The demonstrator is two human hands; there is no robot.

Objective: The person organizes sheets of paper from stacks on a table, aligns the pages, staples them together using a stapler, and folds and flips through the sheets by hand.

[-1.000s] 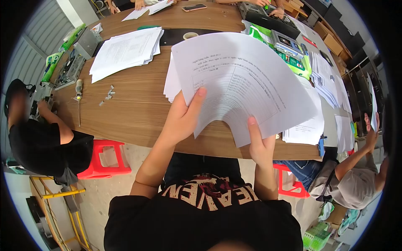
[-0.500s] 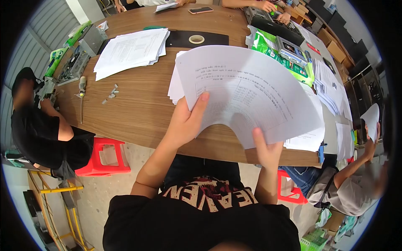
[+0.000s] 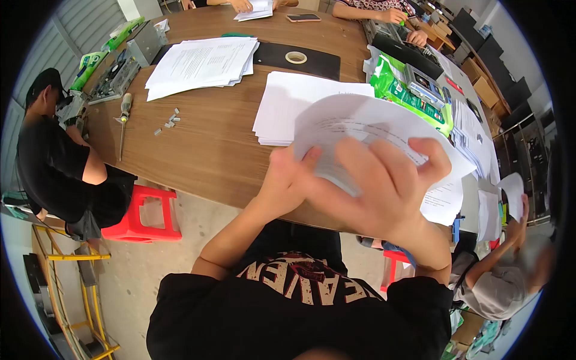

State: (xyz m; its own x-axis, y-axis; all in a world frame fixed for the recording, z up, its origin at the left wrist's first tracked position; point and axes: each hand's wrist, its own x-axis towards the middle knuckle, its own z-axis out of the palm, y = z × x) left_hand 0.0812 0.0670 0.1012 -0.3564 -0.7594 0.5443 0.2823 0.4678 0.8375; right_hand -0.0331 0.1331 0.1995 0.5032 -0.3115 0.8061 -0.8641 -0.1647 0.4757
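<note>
Right hand (image 3: 393,189) has swung from the sheet's (image 3: 378,114) lower right edge to over its middle.
Its fingers look spread but blurred; whether they touch the sheet, I cannot tell. Left hand (image 3: 282,183) pinches the sheet's left side, thumb on the printed face. The sheet curls above the table (image 3: 204,156), partly hiding a stack (image 3: 282,108).

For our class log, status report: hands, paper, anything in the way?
Left hand gripping curled paper; right hand blurred, fingers spread; right hand blocking part of the paper from view.
</note>
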